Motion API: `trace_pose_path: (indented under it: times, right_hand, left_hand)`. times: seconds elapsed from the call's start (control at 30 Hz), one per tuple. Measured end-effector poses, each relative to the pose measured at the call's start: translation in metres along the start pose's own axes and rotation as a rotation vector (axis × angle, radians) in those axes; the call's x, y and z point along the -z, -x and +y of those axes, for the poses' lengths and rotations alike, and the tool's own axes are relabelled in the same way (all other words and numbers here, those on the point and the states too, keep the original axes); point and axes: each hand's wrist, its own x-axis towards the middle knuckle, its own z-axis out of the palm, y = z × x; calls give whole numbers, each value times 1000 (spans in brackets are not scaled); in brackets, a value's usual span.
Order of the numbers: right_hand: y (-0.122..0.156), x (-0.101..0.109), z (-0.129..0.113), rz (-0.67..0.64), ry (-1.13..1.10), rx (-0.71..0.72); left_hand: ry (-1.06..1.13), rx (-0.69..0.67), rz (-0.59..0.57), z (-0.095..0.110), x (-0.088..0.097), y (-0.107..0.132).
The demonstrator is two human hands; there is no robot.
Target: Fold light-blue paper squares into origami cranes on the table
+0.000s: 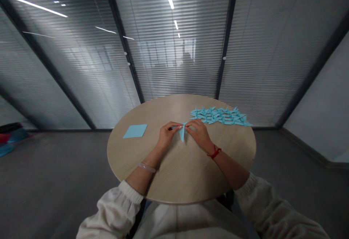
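Between my two hands, a little above the round table (180, 170), is a partly folded piece of light blue origami paper (182, 133), one pointed flap hanging down. My left hand (167, 135) pinches it from the left with thumb and fingertips. On the other side, my right hand (200, 133) grips its upper right part, and the fingers cover some of the folds. Past my right hand lie several finished blue paper cranes (220, 115), set close together in rows. Left of my left hand rests a flat blue paper sheet or stack (135, 131).
Beyond the far table edge stands a glass partition with blinds (180, 71) and dark frames. A white wall (324, 97) is at the right. Red and blue items (11, 139) lie on the grey floor at the far left.
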Motion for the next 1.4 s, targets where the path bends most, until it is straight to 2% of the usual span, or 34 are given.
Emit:
trace_pose_path:
  times: [0.43, 0.73, 1.03, 1.23, 1.4]
  right_hand:
    - [1, -3, -1, -124, 36, -28]
    - [3, -2, -2, -147, 83, -27]
    - [6, -2, 1, -222, 151, 16]
    - [6, -5, 4, -184, 72, -4]
    - [6, -8, 7, -181, -39, -97]
  left_hand:
    - [-82, -2, -132, -11, -3, 1]
    - [1, 85, -194, -7, -6, 0]
    - [47, 243, -222, -9, -8, 1]
    - [99, 208, -210, -13, -4, -2]
    - [70, 162, -189, -17, -5, -1]
